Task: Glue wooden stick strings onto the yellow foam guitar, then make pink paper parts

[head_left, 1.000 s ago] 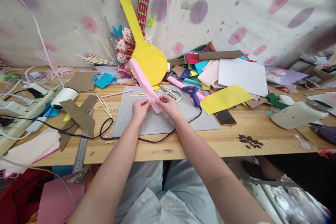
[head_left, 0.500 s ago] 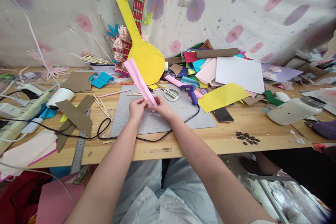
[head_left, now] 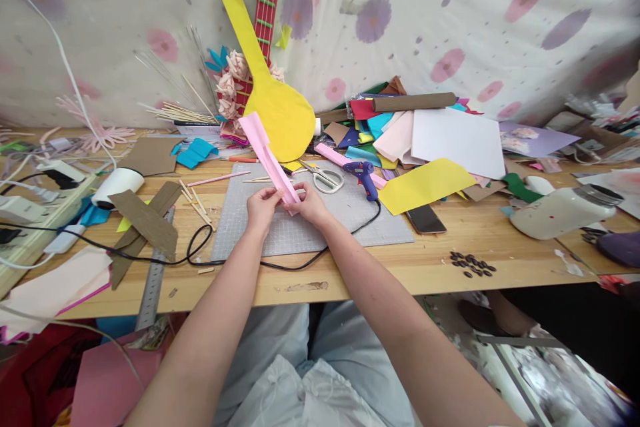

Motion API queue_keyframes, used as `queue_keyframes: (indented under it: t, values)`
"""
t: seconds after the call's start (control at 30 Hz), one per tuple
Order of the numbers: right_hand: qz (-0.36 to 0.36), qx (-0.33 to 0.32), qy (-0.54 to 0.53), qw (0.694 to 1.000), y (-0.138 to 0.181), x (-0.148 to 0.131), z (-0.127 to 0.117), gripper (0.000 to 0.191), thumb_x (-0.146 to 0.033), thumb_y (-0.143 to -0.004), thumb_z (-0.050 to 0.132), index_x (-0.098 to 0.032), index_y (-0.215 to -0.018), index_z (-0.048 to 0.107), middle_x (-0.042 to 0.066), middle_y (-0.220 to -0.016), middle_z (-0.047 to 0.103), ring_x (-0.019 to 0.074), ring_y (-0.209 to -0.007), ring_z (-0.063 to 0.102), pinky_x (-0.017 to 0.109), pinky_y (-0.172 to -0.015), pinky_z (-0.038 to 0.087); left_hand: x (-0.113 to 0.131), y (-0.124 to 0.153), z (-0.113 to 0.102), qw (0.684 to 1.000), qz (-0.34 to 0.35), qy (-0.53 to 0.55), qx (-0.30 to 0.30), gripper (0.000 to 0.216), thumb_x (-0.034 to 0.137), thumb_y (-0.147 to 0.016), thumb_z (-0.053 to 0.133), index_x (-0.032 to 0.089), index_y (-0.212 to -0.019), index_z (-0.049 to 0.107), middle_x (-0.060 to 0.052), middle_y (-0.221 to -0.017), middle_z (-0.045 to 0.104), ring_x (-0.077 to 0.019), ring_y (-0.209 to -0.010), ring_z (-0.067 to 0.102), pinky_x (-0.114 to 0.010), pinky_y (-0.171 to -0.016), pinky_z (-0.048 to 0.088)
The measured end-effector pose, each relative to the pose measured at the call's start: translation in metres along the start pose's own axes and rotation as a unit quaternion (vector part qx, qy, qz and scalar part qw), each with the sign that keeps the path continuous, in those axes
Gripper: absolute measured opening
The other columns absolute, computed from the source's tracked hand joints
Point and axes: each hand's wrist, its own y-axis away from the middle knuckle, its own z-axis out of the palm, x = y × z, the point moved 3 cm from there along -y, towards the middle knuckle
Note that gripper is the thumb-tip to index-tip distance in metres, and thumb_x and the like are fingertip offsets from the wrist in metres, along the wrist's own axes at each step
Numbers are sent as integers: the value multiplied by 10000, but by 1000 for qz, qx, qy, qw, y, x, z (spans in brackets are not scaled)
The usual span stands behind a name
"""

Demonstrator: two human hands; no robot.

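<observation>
A long pink paper strip [head_left: 265, 150], folded lengthwise, rises from my hands towards the back left. My left hand [head_left: 262, 208] pinches its near end from the left. My right hand [head_left: 311, 205] pinches the same end from the right, fingers curled over the fold. Both hands hover over a grey cutting mat [head_left: 350, 223] on the wooden table [head_left: 425, 267].
Scissors [head_left: 324, 178] and a blue glue gun [head_left: 365, 177] lie on the mat's far edge, its black cable [head_left: 200, 243] looping left. Yellow paper [head_left: 425, 183], a phone [head_left: 425, 219], a stacked paper pile [head_left: 450, 137], cardboard pieces [head_left: 145, 220], a steel ruler [head_left: 153, 283], a white jar [head_left: 560, 211].
The strip has been folded narrower between my fingers. My hands have shifted slightly, staying pinched on its near end.
</observation>
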Motion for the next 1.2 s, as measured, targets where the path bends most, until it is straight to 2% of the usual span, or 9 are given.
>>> queue_keyframes:
  t: [0.13,0.33,0.6,0.77,1.0,1.2]
  values:
    - [23,-14,-6,1000,3,-2,0,480,-176,-505,699,-211,-857,374,-90,-523,566,105,-430,545,215,-431,439,2,1,-2,999,-12,26,-15,298,332,-503,709,117,-690,621,0,-588,606,-108,-534,559,-290,-616,487]
    - [21,-45,22,999,4,-2,1,451,-174,-522,692,-210,-824,358,-86,-515,568,110,-428,553,204,-417,437,5,-1,-6,995,-27,92,3,297,271,-468,737,105,-670,599,5,-615,602,-101,-572,575,-295,-654,501]
    - [-8,-45,28,999,5,1,2,426,-193,-543,676,-208,-856,387,-76,-549,583,90,-431,533,183,-419,411,4,-2,-6,997,-31,64,35,201,208,-536,697,111,-643,556,22,-558,559,-91,-511,549,-274,-579,492]
    - [-19,-34,3,999,5,0,4,395,-234,-583,647,-209,-889,397,-82,-549,574,89,-428,527,186,-408,407,1,0,-4,997,-32,59,22,182,200,-555,683,110,-651,556,13,-556,564,-90,-507,546,-249,-546,484]
    - [2,-47,33,998,6,-5,4,389,-172,-576,626,-222,-826,333,-95,-514,560,94,-385,508,166,-348,362,4,-8,-10,993,-27,107,39,192,214,-562,689,111,-675,572,3,-632,580,-84,-564,555,-256,-588,495]
    - [-4,-59,77,995,4,-4,4,380,-179,-586,621,-225,-830,333,-87,-528,567,103,-389,513,172,-343,359,4,-12,-15,991,-39,112,53,129,158,-586,667,112,-633,556,17,-577,558,-75,-533,542,-267,-615,497]
